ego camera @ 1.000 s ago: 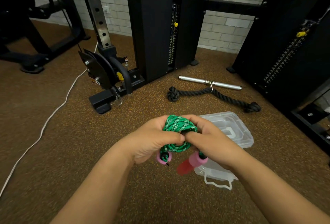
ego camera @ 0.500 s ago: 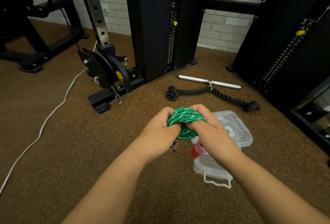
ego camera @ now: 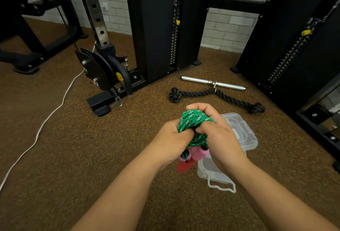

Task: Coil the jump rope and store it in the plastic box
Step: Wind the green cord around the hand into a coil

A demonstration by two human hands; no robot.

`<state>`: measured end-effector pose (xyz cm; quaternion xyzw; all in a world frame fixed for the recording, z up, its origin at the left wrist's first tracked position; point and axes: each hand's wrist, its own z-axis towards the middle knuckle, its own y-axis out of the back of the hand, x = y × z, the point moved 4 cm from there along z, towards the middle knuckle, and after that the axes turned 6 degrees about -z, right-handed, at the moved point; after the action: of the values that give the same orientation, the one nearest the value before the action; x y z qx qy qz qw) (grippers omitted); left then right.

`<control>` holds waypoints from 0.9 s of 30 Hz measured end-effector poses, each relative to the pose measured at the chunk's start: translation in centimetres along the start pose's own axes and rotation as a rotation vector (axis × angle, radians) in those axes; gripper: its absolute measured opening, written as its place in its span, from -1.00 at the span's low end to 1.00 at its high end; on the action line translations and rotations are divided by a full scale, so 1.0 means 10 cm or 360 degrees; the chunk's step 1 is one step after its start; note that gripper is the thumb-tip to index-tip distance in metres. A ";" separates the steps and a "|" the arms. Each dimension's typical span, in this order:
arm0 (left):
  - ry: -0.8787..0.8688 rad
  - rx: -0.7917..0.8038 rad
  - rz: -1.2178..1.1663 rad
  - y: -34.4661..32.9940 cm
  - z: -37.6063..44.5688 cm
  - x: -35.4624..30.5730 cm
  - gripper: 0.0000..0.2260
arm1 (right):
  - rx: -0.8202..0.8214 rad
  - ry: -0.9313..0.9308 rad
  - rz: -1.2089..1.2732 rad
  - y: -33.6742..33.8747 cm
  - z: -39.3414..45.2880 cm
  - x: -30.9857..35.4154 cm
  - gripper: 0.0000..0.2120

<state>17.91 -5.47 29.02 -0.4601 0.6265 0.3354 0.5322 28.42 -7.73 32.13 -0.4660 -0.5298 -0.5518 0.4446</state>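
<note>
Jump rope: green braided cord (ego camera: 195,120) bunched into a tight bundle, held in the air above the floor (ego camera: 92,147), just in front of and above the plastic box (ego camera: 211,171)
Left hand: (ego camera: 171,142) fingers closed round the near-left side of the bundle
Right hand: (ego camera: 219,135) fingers curled over the top and right side of the bundle, clamped on the cord
Handles: two pink foam grips (ego camera: 197,154) hang below the hands; a red end (ego camera: 184,166) shows beneath them, blurred
Long axis: bundle runs roughly up and down, coiled end at the top, handles pointing down toward the floor
Handling: likely light, soft and springy; the coils will want to loosen if the squeeze lets go, while the grips are stiffer and will swing
Where to hold: best around the middle of the coils, with the grips tucked against the bundle
Box: clear, open, resting on the floor to the lower right of the hands; its lid (ego camera: 239,131) lies just behind it, touching or overlapping
Progress: coiling looks nearly done; storing not yet done
</note>
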 end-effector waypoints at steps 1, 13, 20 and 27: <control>-0.0009 0.0000 -0.0024 -0.03 0.01 0.01 -0.91 | -0.0042 0.0028 -0.0022 0.00 -0.01 0.00 -0.56; 0.0201 0.0240 -0.0249 -0.24 0.07 0.14 -0.81 | -0.0250 0.0023 -0.0150 0.09 0.13 -0.01 -0.60; 0.0339 0.0583 -0.0621 -0.42 0.11 0.09 -0.85 | 0.0016 -0.0326 -0.0145 0.31 0.31 0.00 -0.60; 0.0445 0.0617 -0.0645 -0.37 0.34 0.21 -0.65 | 0.0195 -0.0640 0.0227 0.42 0.56 -0.24 -0.55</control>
<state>22.50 -4.14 26.56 -0.5072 0.6415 0.0303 0.5748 33.21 -2.33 30.49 -0.5749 -0.6061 -0.3817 0.3955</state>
